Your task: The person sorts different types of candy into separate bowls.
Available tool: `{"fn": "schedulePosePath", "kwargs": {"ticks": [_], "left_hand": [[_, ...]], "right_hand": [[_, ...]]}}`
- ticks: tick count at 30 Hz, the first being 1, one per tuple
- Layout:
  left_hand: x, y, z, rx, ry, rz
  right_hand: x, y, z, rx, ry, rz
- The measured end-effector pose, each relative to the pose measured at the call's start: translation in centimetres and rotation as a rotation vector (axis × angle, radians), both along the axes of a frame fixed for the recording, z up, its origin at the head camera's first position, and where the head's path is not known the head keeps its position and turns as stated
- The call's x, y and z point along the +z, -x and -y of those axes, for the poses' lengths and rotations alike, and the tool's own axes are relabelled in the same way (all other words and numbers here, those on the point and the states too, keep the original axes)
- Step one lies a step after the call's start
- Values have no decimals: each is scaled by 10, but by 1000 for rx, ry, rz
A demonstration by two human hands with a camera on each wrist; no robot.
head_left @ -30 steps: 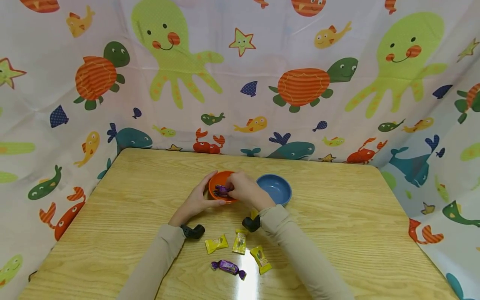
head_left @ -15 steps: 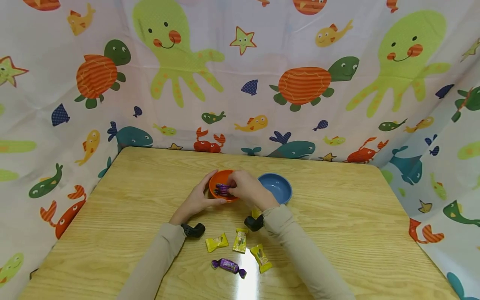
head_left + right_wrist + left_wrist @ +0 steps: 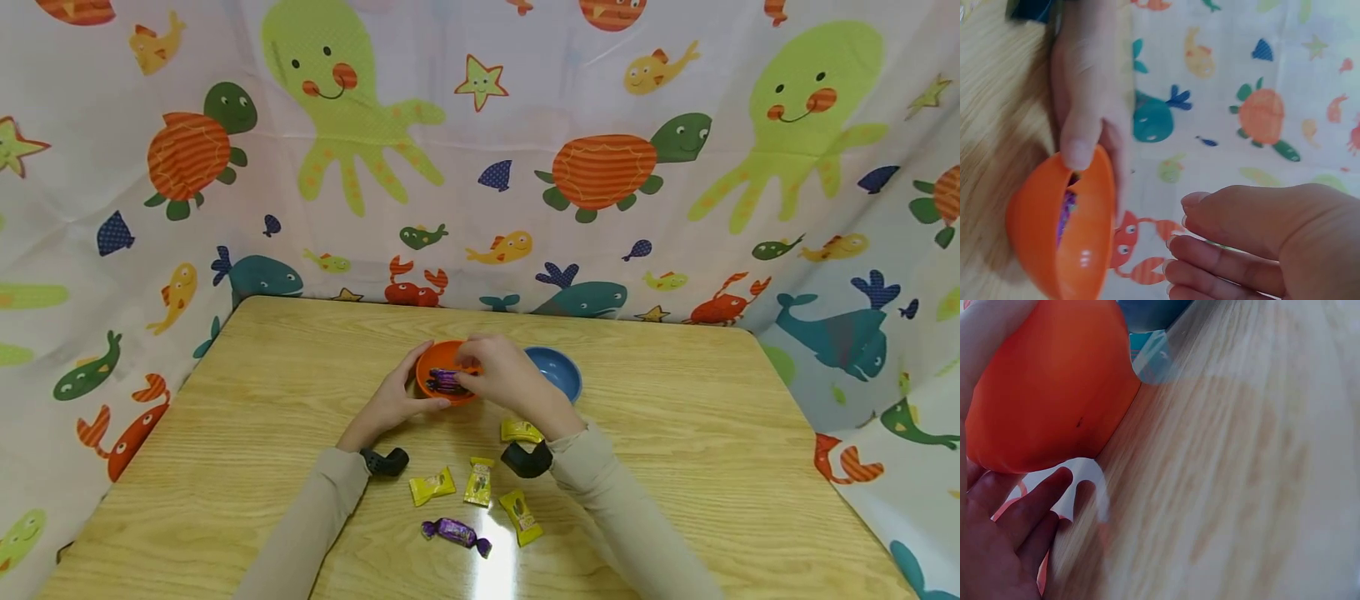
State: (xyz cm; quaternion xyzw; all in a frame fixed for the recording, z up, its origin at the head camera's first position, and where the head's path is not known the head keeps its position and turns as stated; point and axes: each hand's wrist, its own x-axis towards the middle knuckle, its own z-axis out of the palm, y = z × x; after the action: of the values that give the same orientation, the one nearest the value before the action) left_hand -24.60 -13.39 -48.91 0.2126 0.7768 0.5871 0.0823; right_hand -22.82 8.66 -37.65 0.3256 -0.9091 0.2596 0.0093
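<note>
My left hand (image 3: 396,398) holds an orange bowl (image 3: 441,353) at its left side. In the right wrist view the thumb presses over the bowl's rim, with the fingers along the outside. Purple-wrapped candies (image 3: 444,382) lie inside the bowl. Above its right side is my right hand (image 3: 513,379); the right wrist view shows its fingers (image 3: 1222,256) loosely bent, with nothing between them, apart from the bowl. Just right of the orange bowl stands a blue bowl (image 3: 558,372), partly hidden by the right hand.
Nearer the front of the wooden table (image 3: 675,450) lie several yellow-wrapped candies (image 3: 479,481), one of them (image 3: 520,430) close to the right wrist. A purple-wrapped candy (image 3: 457,532) lies in front of them. A curtain (image 3: 420,108) with sea animals hangs behind.
My right hand has lifted a little out of the orange bowl and let go of a purple candy. The yellow candy by the right wrist shows more. The left hand stays put.
</note>
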Motion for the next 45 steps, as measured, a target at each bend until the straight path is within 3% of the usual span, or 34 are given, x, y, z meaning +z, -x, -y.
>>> {"fn": "schedulePosePath", "kwargs": {"ticks": [3, 12, 15, 18, 24, 26, 30, 45], "left_hand": [[6, -4, -1, -4, -4, -15], [5, -4, -1, -9, -26, -15], [4, -4, -1, -7, -36, -17], [4, -4, -1, 1, -22, -17], [-15, 8, 0, 16, -7, -16], [-21, 11, 0, 22, -7, -23], [-24, 12, 0, 33, -15, -31], [-24, 12, -1, 35, -27, -36]], "right_hand": [[6, -12, -4, 12, 23, -35], [10, -55, -15, 54, 62, -104], [4, -69, -17, 87, 67, -122], [-5, -81, -19, 108, 50, -86], [-25, -102, -21, 143, -24, 1], [-32, -107, -20, 154, -45, 12], [-45, -117, -19, 185, -60, 29], [-78, -133, -13, 181, -93, 108]]}}
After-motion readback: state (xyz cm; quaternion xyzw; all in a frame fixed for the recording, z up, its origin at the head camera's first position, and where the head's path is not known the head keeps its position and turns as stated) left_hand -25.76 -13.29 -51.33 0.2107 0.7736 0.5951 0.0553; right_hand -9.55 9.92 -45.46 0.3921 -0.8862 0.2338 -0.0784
